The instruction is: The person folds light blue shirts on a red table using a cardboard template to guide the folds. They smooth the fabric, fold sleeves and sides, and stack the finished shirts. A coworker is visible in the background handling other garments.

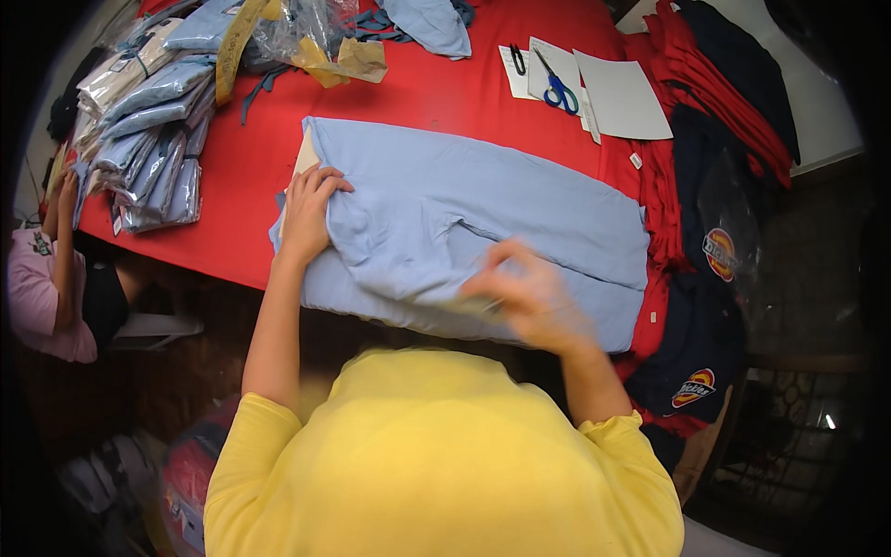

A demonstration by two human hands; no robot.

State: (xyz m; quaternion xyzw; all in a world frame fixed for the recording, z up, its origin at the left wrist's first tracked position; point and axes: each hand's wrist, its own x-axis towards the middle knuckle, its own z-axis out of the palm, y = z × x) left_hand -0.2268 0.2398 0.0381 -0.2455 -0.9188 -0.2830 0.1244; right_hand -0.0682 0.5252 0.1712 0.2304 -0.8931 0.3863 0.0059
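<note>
A light blue garment (pixel 408 172) lies folded in front of me, with a cream-coloured flat edge, perhaps card, showing at its left end. My left hand (pixel 311 209) is on that end, its fingers bent over the cloth and bunching it slightly. My right hand (pixel 534 292) is smeared by motion at the garment's near side. Its thumb and fingers come together on a loose fold of the cloth, which lifts a little. The underside of the fold is hidden.
Red cloth (pixel 445 93) covers the table. Bagged, folded garments (pixel 153 130) are piled at the far left, near another person (pixel 60 288). Blue-handled scissors (pixel 559 93) and white sheets (pixel 626 97) lie at the far right, beside red and navy garments (pixel 705 186).
</note>
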